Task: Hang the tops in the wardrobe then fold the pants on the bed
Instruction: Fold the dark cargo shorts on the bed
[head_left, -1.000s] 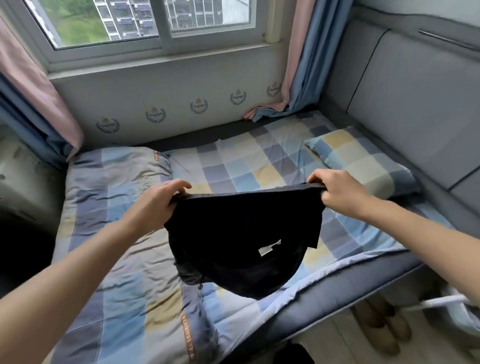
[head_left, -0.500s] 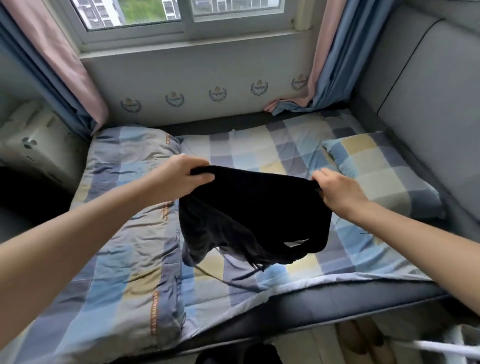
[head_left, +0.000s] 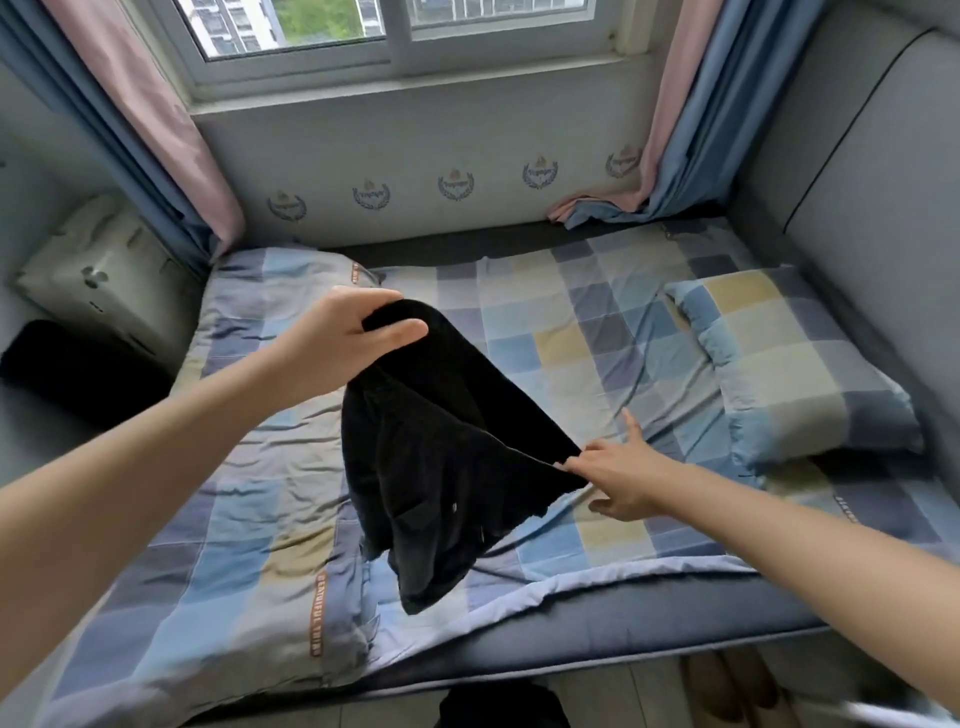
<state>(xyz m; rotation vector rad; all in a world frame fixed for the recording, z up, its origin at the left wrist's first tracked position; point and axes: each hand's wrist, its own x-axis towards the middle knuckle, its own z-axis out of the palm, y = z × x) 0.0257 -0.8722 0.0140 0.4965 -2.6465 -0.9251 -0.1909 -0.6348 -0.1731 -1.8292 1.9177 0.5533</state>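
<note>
Head view looks down on a bed (head_left: 649, 613) under a window (head_left: 395, 31), taken here from left to right. At the bed's left end lies a folded quilt (head_left: 249, 519), reaching from the head-side edge near the wall down to the near edge. Over its inner side, the left hand (head_left: 343, 340) is raised above the bed, fingers and thumb curled round one end of the black pants (head_left: 441, 452). From that grip the pants slope down and to the right, with a loose bunch hanging toward the near edge; whether the lowest part touches the bedding I cannot tell. Right of the middle, the right hand (head_left: 618, 475) is low, just above or on the sheet (head_left: 561, 332), pinching the pants' other corner between thumb and fingers, the remaining fingers spread and straight. Further right, a checked pillow (head_left: 789, 364) lies by the bed's right end, against the grey headboard (head_left: 857, 182).

As for progress, no tops and no wardrobe are in view, so whether the hanging is done cannot be seen; the pants in hand suggest the work is in its folding half. The pants are not yet folded: they look bunched and uneven, held at two points and not lying flat. I judge that spreading them on the bed, folding and smoothing all remain.
</note>
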